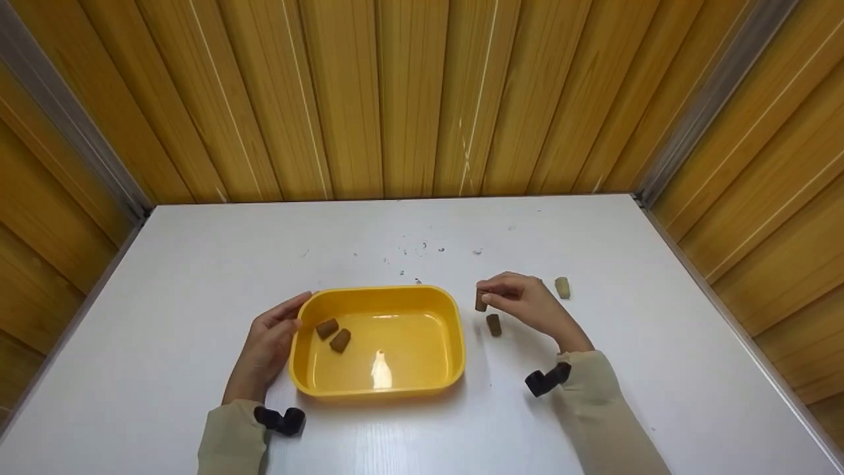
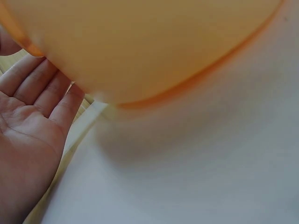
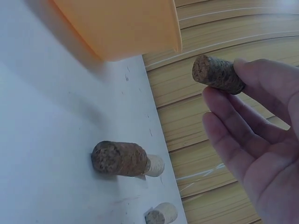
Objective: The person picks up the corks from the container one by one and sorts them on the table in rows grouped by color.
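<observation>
A yellow plastic tub (image 1: 377, 389) sits on the white table, with two brown corks (image 1: 327, 328) lying at the left inside it. My left hand (image 1: 267, 346) holds its left side, the thumb at the rim and the fingers (image 2: 58, 91) against the outer wall. Right of the tub, my right hand (image 1: 527, 305) pinches a brown cork (image 3: 217, 74) between thumb and fingertips, held up off the table. Below that hand another brown cork (image 1: 494, 324) rests on the table. Farther right lies a pale greenish cork (image 1: 562, 287).
In the right wrist view, pale cork-like pieces (image 3: 156, 166) show behind and beside the brown one on the table. Wood-look panels (image 1: 409, 99) close off the back and sides of the white table (image 1: 217, 257). Black camera mounts (image 1: 283, 421) sit on both wrists.
</observation>
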